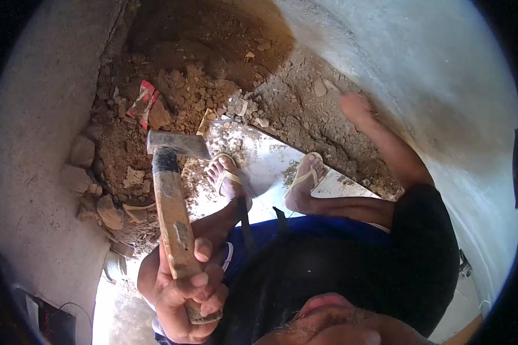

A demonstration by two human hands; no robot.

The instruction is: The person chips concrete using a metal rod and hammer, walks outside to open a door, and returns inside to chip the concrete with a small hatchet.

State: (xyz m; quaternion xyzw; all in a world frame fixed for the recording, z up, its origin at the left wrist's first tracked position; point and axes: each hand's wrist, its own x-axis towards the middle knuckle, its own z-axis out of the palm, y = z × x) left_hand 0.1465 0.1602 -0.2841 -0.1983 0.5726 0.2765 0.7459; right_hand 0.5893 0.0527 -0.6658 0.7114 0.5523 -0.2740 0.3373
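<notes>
My left hand (187, 287) is wrapped round the wooden handle of a hammer (171, 213), low down near the handle's end. The hammer is raised close to the camera, its metal head up and dark tape wound round the handle just below it. My right arm reaches out to the right, and my right hand (355, 108) is low over the loose soil (313, 109) beside the pale wall. Its fingers look closed. A light, pointed piece (331, 85) sticks out at the fingertips; whether it is a tool or a stone I cannot tell.
My sandalled feet stand on a dirty white slab (265, 155) with a straight edge. Broken earth and rubble (195, 86) lie beyond it, with a red and white wrapper (144, 103). Stones (83, 150) line the left wall (46, 155). A curved pale wall (420, 75) rises at right.
</notes>
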